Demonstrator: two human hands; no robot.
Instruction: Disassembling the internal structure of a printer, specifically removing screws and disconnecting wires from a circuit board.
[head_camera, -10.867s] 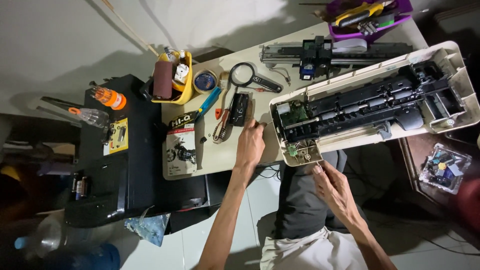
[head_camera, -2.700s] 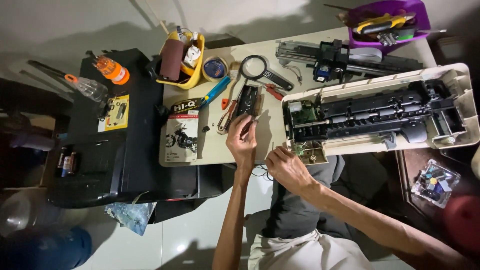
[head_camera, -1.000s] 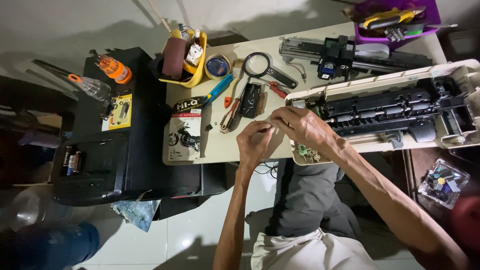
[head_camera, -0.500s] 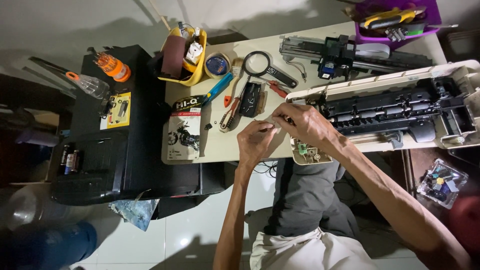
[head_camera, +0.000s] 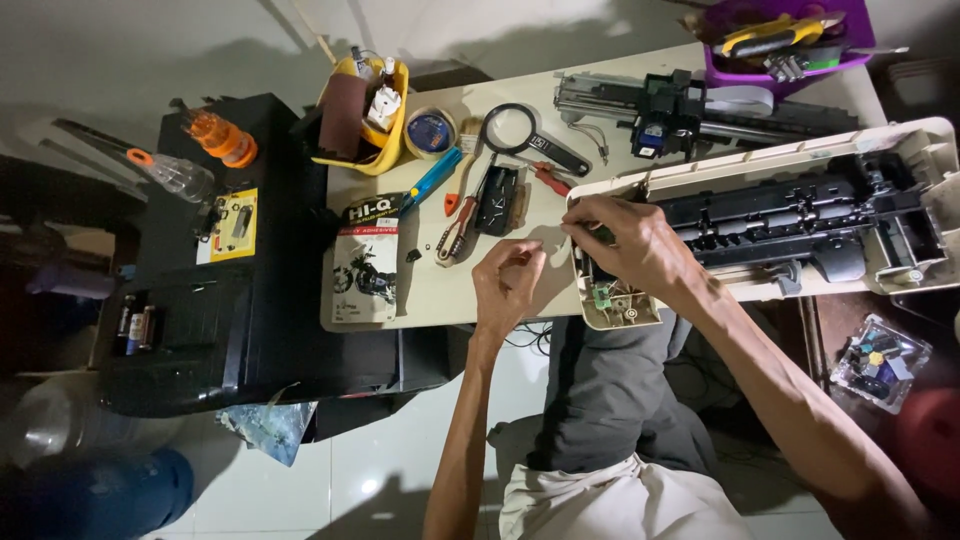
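- Opened printer (head_camera: 800, 215), cream shell with black insides, lies across the right end of the desk (head_camera: 440, 300), its left end hanging over the near edge.
- Right hand (head_camera: 635, 245) rests on the printer's left end, fingers curled down onto the black part just above a small green circuit board (head_camera: 612, 300); whether they pinch anything I cannot tell.
- Left hand (head_camera: 508, 285) sits on the desk just beside the printer's left end, fingers loosely curled in; nothing visible in its grip.
- The two hands are near each other, not touching.
- Beyond the left hand: a small black part (head_camera: 498, 200), a magnifying glass (head_camera: 515, 135), a blue-handled tool (head_camera: 432, 178), a glue packet (head_camera: 365, 262).
- Yellow tray (head_camera: 385, 160) of bits at the desk's far-left corner; roll of tape (head_camera: 432, 130) beside it.
- A black printer carriage assembly (head_camera: 670, 105) lies behind the printer.
- A second, black printer (head_camera: 250, 300) stands left of the desk.
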